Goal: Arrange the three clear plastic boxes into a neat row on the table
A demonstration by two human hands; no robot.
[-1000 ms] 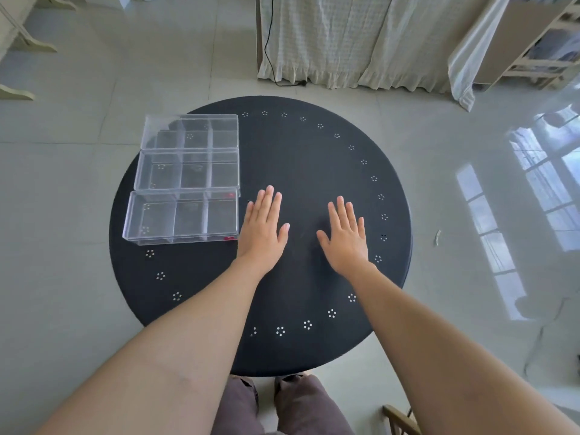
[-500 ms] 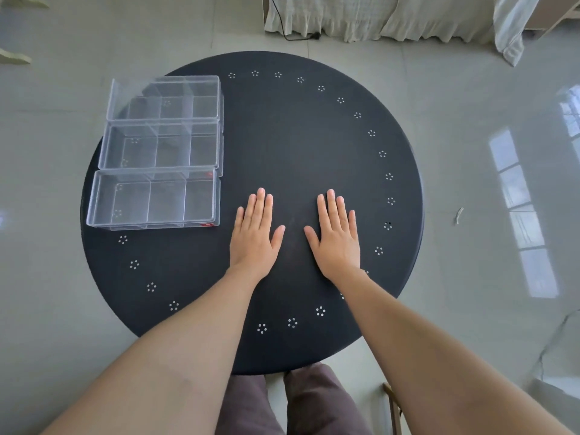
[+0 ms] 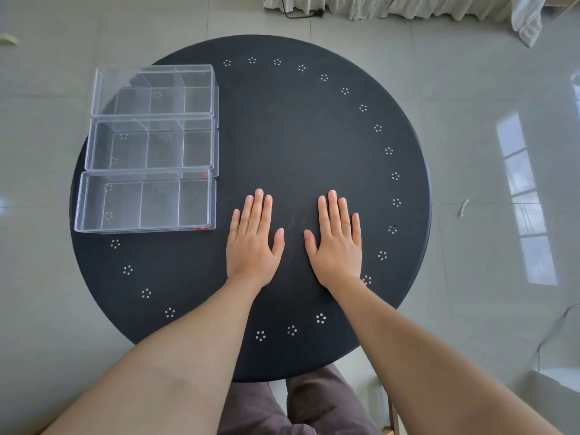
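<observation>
three clear plastic boxes (image 3: 147, 149) in a touching row, near to far, at left edge of round black table (image 3: 298, 136) | left hand (image 3: 253, 240) flat, fingers spread, holding nothing, just right of nearest box | right hand (image 3: 336, 243) flat, empty, beside it
</observation>
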